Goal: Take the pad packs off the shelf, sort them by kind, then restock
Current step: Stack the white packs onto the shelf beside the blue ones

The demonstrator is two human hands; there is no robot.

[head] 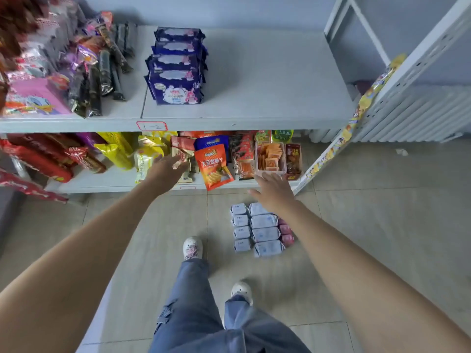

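Both of the person's arms reach down and forward, and neither holds anything: the left hand [170,167] hangs with its fingers loose and spread in front of the lower shelf of snacks, and the right hand [274,191] is flat and open, fingers straight, above the near end of the packs on the floor. The pad packs sit in two places. On the grey upper shelf [267,80] a row of dark blue packs [176,70] stands front to back; I count four, though a fifth could hide behind. On the floor tiles, just before the shelf, lie the pale ones sorted in columns: four small white packs [240,227] on the left, four larger white packs [265,228] touching them in the middle, and a column of pink packs [286,234] at the right, of which three show, the forearm covering any more. These look like soft, light, film-wrapped bundles that give when squeezed and may slide against one another, so I would judge a grip across the short sides, thumb on one face and fingers on the other, to be safest; several could likely be pressed together and lifted as one block if held firmly from both ends.
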